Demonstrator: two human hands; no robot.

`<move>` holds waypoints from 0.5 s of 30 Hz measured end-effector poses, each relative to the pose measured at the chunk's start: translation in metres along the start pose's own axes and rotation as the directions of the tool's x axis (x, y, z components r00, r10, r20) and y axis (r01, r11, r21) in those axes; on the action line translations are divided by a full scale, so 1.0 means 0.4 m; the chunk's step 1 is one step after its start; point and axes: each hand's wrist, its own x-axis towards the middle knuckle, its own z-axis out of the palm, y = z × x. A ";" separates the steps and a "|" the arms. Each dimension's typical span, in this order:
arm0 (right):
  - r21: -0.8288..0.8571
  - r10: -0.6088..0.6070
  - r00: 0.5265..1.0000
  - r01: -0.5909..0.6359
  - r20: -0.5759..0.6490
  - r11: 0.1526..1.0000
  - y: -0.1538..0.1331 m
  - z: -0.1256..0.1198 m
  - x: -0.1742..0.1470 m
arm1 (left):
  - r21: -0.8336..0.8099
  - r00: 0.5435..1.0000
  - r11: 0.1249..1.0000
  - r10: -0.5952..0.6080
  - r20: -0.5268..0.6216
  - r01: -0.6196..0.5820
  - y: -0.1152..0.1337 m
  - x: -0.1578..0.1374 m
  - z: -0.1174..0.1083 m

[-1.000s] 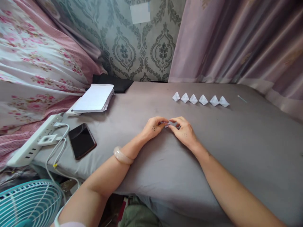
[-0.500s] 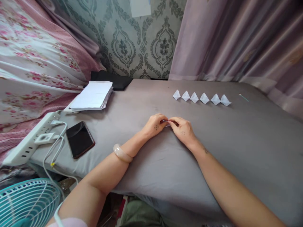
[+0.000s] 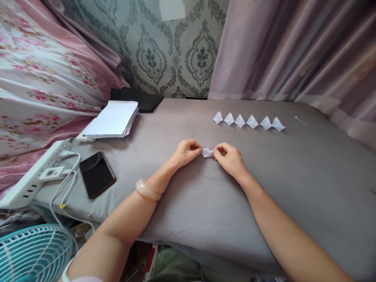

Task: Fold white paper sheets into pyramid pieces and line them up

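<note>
A grey cloth is covering the worktop (image 3: 188, 203), and the folded paper (image 3: 207, 152) is sitting near its middle, low over the cloth, between 2 hands. The left hand (image 3: 188, 152) is pinching the paper's left end, its fingers closing on that corner; the right hand (image 3: 230, 156) is gripping the right end in the same way, its fingers nearly together. A pale bracelet (image 3: 148, 190) is circling the left forearm.

Beyond the folded paper, patterned wallpaper (image 3: 176, 51) is rising behind the worktop, and a white sheet (image 3: 172, 9) is hanging on it. A mauve curtain (image 3: 258, 47) is falling to the right of the folded paper, a floral curtain (image 3: 44, 70) far to its left.

Behind and right of the folded paper, 6 paper shapes (image 3: 240, 121) are standing in a row; a thin stick (image 3: 300, 121) is lying farther right. To its left, a stack of paper (image 3: 113, 119) is resting beside a black item (image 3: 147, 101), and a phone (image 3: 97, 174) is lying nearer the edge. Farther left, a power strip (image 3: 23, 184) is holding a white charger (image 3: 54, 173) in its sockets. A turquoise fan (image 3: 32, 254) is standing below, left of the folded paper. Any marks on the hanging sheet are too small to read.
</note>
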 end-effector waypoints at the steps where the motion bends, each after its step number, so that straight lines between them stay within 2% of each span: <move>1: 0.006 0.014 1.000 -0.014 -0.004 1.000 0.004 0.000 0.001 | 0.011 1.000 1.000 -0.008 -0.004 0.008 -0.002 0.001 -0.001; 6: 0.043 0.037 0.999 -0.036 -0.012 0.998 0.019 -0.001 0.006 | -0.034 1.000 0.999 0.004 -0.002 -0.004 -0.013 0.006 0.001; 11: 0.064 0.069 0.996 -0.073 0.062 0.995 0.006 -0.014 0.005 | -0.099 0.998 0.994 -0.037 0.044 0.041 -0.014 0.001 0.001; 13: 0.017 0.063 0.994 -0.064 0.086 0.998 -0.003 -0.018 0.002 | -0.088 0.998 0.995 -0.041 0.039 0.045 -0.011 -0.001 0.000; 15: -0.067 0.012 0.997 -0.007 0.081 0.998 -0.011 -0.020 -0.004 | -0.022 0.999 0.999 -0.032 0.036 0.032 -0.007 -0.002 -0.002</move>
